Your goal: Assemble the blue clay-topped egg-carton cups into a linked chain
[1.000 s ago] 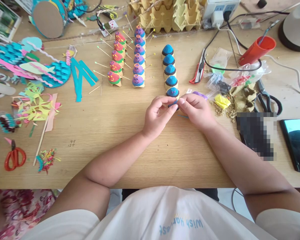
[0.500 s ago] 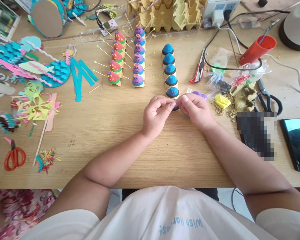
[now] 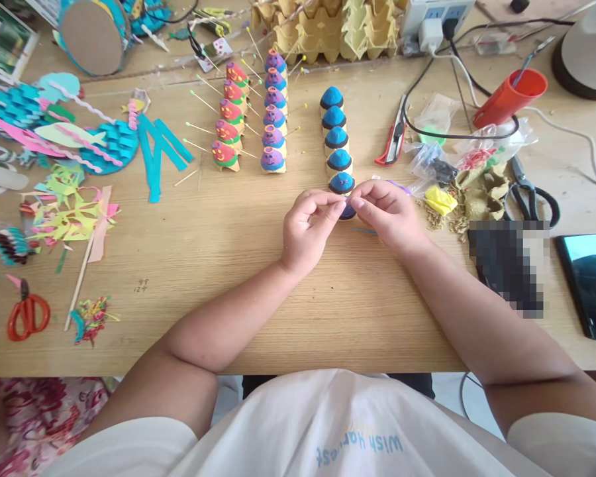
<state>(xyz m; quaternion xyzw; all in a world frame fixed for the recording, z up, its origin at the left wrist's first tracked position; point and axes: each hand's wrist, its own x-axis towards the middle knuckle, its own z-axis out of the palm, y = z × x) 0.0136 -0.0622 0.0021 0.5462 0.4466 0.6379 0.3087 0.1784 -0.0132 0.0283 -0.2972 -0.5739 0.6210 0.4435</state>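
Fingers (image 3: pixel 334 213) of the left hand (image 3: pixel 302 233) and right hand (image 3: pixel 395 220) pinch together at the near end of the blue-capped row (image 3: pixel 336 138).
Anything between them is too small to tell. On the tabletop (image 3: pixel 228 245), the red row (image 3: pixel 231 109) and purple row (image 3: pixel 275 117) bear faces; among the blue, one cap (image 3: pixel 342 179) shows dots, four look plain.

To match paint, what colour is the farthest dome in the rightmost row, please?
The dome is blue with a dark rim, clearest in the head view.
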